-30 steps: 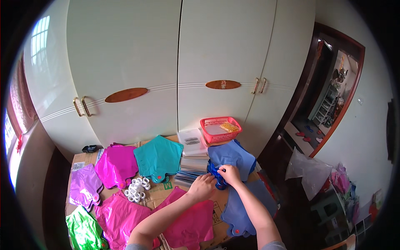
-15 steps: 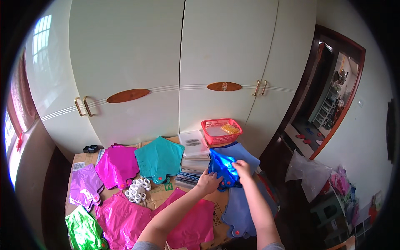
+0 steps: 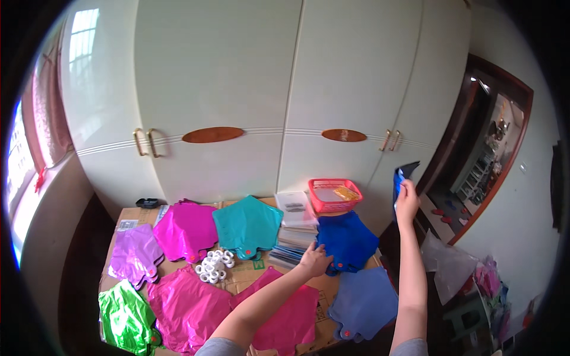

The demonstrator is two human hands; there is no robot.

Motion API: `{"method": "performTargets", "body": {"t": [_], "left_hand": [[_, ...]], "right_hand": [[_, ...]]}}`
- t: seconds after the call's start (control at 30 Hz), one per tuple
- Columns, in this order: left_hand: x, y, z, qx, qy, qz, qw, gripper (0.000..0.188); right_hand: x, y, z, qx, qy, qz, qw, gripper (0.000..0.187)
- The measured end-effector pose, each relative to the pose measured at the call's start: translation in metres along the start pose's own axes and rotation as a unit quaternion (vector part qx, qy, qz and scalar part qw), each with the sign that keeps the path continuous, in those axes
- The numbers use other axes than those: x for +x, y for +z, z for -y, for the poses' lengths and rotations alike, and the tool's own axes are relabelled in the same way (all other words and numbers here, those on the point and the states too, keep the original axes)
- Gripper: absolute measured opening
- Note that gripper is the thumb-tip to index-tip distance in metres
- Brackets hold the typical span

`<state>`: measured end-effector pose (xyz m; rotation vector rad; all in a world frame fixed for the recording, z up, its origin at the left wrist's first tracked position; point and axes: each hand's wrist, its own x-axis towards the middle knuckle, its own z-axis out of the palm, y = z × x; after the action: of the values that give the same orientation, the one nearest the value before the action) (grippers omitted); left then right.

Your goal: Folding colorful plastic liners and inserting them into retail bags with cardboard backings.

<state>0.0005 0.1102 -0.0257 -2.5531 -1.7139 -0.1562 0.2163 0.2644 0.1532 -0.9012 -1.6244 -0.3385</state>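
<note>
In my raised right hand (image 3: pixel 407 203) is a blue foil balloon (image 3: pixel 398 185), flat and shiny and seen almost edge-on, pinched beside the cupboard. My left hand (image 3: pixel 314 260) has its fingers stretched out, with the tips at the lower left edge of a stack of dark blue foil balloons (image 3: pixel 349 240). Left of that hand lie stacked clear plastic bags or sleeves (image 3: pixel 291 246), partly covered by my wrist. Nearer to me on the right is a stack of grey-blue foil balloons (image 3: pixel 365 302) with a red dot on its tail.
More flat balloon stacks cover the cardboard (image 3: pixel 261 279): teal (image 3: pixel 246 224), magenta (image 3: pixel 185 228), lilac (image 3: pixel 135 252), green (image 3: pixel 126 315) and pink (image 3: pixel 187 308). White rings (image 3: pixel 214 266) are heaped among them. A red basket (image 3: pixel 335 204) stands against the cupboard (image 3: pixel 219 71).
My right hand has lifted the blue balloon off the stack, up and to the right. My left hand stays by the dark blue stack. The view has shifted a little.
</note>
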Motion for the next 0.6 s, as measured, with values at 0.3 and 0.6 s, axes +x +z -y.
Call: {"method": "performTargets", "body": {"t": [0.3, 0.6], "left_hand": [[-0.109, -0.087, 0.023, -0.066, -0.027, -0.037, 0.997, 0.054], [-0.261, -0.118, 0.12, -0.23, -0.145, -0.078, 0.959, 0.043]], "right_hand": [[-0.053, 0.146, 0.241, 0.198, -0.362, 0.122, 0.903, 0.006], [-0.222, 0.197, 0.296, 0.139, -0.415, 0.334, 0.834, 0.009]]}}
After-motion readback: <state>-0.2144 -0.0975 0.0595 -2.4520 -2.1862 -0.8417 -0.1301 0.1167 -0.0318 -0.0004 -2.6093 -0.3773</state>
